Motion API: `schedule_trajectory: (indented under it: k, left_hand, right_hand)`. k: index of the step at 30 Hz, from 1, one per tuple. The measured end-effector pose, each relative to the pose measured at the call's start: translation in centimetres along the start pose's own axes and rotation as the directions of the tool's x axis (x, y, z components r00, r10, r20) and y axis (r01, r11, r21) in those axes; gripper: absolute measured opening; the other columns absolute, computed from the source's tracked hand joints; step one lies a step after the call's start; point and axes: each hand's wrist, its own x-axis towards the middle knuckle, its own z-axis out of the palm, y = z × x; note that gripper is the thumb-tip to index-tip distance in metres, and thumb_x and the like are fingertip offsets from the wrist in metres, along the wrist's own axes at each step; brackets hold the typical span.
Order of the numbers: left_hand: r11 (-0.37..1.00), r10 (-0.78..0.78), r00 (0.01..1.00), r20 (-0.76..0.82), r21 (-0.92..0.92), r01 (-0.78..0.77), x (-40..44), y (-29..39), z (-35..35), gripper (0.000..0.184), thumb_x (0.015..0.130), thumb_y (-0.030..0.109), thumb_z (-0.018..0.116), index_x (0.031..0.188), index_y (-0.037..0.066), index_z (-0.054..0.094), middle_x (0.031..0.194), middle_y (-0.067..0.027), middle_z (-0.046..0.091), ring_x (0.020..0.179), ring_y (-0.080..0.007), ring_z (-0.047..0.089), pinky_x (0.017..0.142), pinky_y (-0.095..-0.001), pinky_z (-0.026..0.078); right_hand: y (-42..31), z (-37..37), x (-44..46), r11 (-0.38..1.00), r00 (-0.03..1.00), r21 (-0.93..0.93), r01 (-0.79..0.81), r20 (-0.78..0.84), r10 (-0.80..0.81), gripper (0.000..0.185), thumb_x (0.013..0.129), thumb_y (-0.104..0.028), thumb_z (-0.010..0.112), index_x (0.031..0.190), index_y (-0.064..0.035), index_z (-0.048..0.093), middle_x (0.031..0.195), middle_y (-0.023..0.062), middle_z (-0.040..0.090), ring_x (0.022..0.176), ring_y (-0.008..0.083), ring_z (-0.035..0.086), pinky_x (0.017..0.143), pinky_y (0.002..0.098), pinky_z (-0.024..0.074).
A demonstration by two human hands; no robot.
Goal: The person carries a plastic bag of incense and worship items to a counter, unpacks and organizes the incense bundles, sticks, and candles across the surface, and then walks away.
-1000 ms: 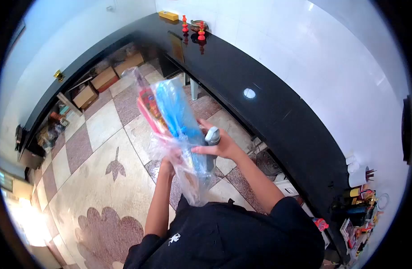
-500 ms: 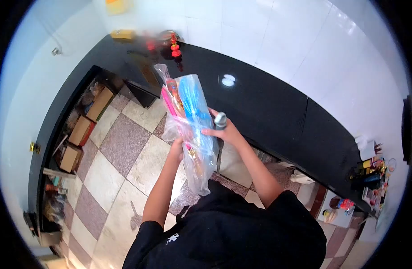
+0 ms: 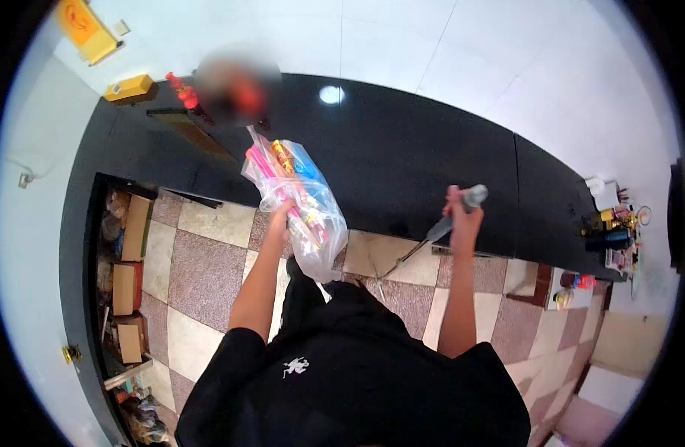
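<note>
My left hand (image 3: pixel 281 216) is closed around a clear plastic bag (image 3: pixel 320 242) holding long pink, orange-gold and blue packets, whose kind I cannot make out. The bag slants over the front edge of the black counter (image 3: pixel 402 164). Off to the right, my right hand (image 3: pixel 465 221) grips a grey stick (image 3: pixel 436 229) with a rounded head. Its thin dark shaft runs down to the left and appears to fork near the floor. The fingers of this hand are slightly smeared by motion.
A red ornament (image 3: pixel 183 92) and a yellow box (image 3: pixel 130 88) stand at the counter's left end, beside a blurred dark and red object (image 3: pixel 238 89). Cardboard boxes (image 3: pixel 123 288) sit under the left counter. Bottles and small items (image 3: pixel 618 231) crowd the right end.
My right hand has moved away from the bag to the right, taking the grey stick along. The bag now stays in my left hand alone. The view has shifted left.
</note>
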Motion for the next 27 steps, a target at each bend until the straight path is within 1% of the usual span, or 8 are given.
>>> schedule_trajectory:
  k: [5, 11, 15, 17, 18, 21, 23, 27]
  left_hand:
    - [0.999, 0.027, 1.0, -0.002, -0.018, -0.027, 5.2, 0.7, -1.4, 0.046, 0.088, 0.01, 0.066, 0.13, 0.0, 0.052, 0.114, -0.012, 0.062, 0.104, -0.0267, 0.063, 0.092, -0.0413, 0.053]
    - [0.999, 0.037, 0.999, -0.026, -0.027, -0.038, 9.2, 1.3, -0.8, 0.045, 0.095, 0.022, 0.064, 0.131, -0.002, 0.052, 0.123, -0.0118, 0.059, 0.113, -0.0233, 0.057, 0.1, -0.0384, 0.046]
    - [0.905, 0.062, 0.998, 0.0, 0.421, -0.056, 9.6, 1.7, -2.0, 0.06, 0.103, 0.044, 0.05, 0.136, -0.005, 0.05, 0.133, -0.0151, 0.056, 0.12, -0.024, 0.053, 0.106, -0.0347, 0.039]
    - [0.845, -0.035, 0.999, 0.013, 0.534, 0.023, 10.2, 1.1, -3.4, 0.067, 0.105, 0.051, 0.041, 0.139, -0.006, 0.048, 0.137, -0.0162, 0.054, 0.124, -0.0251, 0.051, 0.108, -0.0352, 0.037]
    - [0.822, -0.023, 0.999, 0.028, 0.569, 0.003, 10.8, 0.9, -4.6, 0.068, 0.105, 0.053, 0.039, 0.138, -0.005, 0.049, 0.135, -0.0149, 0.055, 0.122, -0.0239, 0.052, 0.108, -0.0348, 0.037]
    - [0.819, -0.079, 0.996, 0.04, 0.572, 0.042, 11.6, 0.7, -5.9, 0.07, 0.105, 0.056, 0.034, 0.139, -0.003, 0.048, 0.134, -0.0134, 0.055, 0.121, -0.0228, 0.051, 0.109, -0.0342, 0.036]
    - [0.894, -0.21, 0.978, -0.01, 0.404, 0.196, 10.4, 1.9, -2.5, 0.069, 0.107, 0.053, 0.032, 0.143, -0.004, 0.044, 0.141, -0.0158, 0.052, 0.13, -0.0258, 0.047, 0.112, -0.0348, 0.033]
    - [0.921, -0.359, 0.927, 0.108, 0.204, 0.333, 9.6, 5.1, 1.0, 0.061, 0.104, 0.049, 0.047, 0.14, 0.0, 0.048, 0.139, -0.0113, 0.053, 0.128, -0.0225, 0.049, 0.112, -0.0382, 0.034]
  right_hand:
    - [0.8, -3.7, 2.4, 0.993, 0.992, -0.104, 0.052, -0.112, -0.063, 0.021, 0.092, -0.021, 0.073, 0.103, -0.0046, 0.066, 0.092, 0.0042, 0.065, 0.084, 0.0123, 0.061, 0.081, 0.0274, 0.047]
    - [0.8, -3.8, -2.3, 0.889, 0.917, -0.446, -0.107, -0.39, -0.085, 0.069, 0.085, -0.029, 0.081, 0.136, 0.0017, 0.047, 0.124, 0.0136, 0.059, 0.11, 0.0199, 0.06, 0.101, 0.0337, 0.0416]
    - [4.2, -2.7, -8.9, 0.815, 0.535, -0.414, -0.404, -0.83, -0.156, 0.048, 0.091, -0.032, 0.074, 0.12, 0.0005, 0.053, 0.111, 0.01, 0.056, 0.095, 0.019, 0.058, 0.085, 0.0333, 0.0493]
    - [8.9, -3.1, -12.4, 0.751, 0.688, -0.614, -0.244, -0.655, -0.312, 0.03, 0.097, -0.029, 0.064, 0.107, -0.0021, 0.056, 0.103, 0.0062, 0.055, 0.087, 0.0175, 0.056, 0.077, 0.033, 0.0507]
    - [7.7, 3.6, -12.5, 0.89, 0.771, -0.416, -0.185, -0.623, -0.131, 0.022, 0.101, -0.024, 0.055, 0.104, -0.0023, 0.059, 0.102, 0.0055, 0.057, 0.086, 0.0167, 0.055, 0.08, 0.0332, 0.05]
    - [5.4, 17.7, -9.8, 0.799, 0.991, -0.588, -0.126, -0.048, 0.122, 0.031, 0.1, -0.025, 0.061, 0.125, -0.0061, 0.062, 0.117, 0.0092, 0.062, 0.108, 0.02, 0.059, 0.095, 0.0346, 0.0472]
    - [7.1, 23.4, -6.0, 0.718, 0.93, -0.601, 0.352, 0.314, -0.193, 0.037, 0.096, -0.023, 0.064, 0.128, -0.0055, 0.061, 0.12, 0.0153, 0.062, 0.108, 0.0279, 0.061, 0.095, 0.0372, 0.0474]
    - [5.9, 28.4, -1.3, 0.487, 0.827, -0.719, 0.496, 0.562, -0.013, 0.032, 0.09, -0.016, 0.065, 0.121, -0.0067, 0.065, 0.114, 0.0149, 0.064, 0.106, 0.0315, 0.059, 0.093, 0.0395, 0.0474]
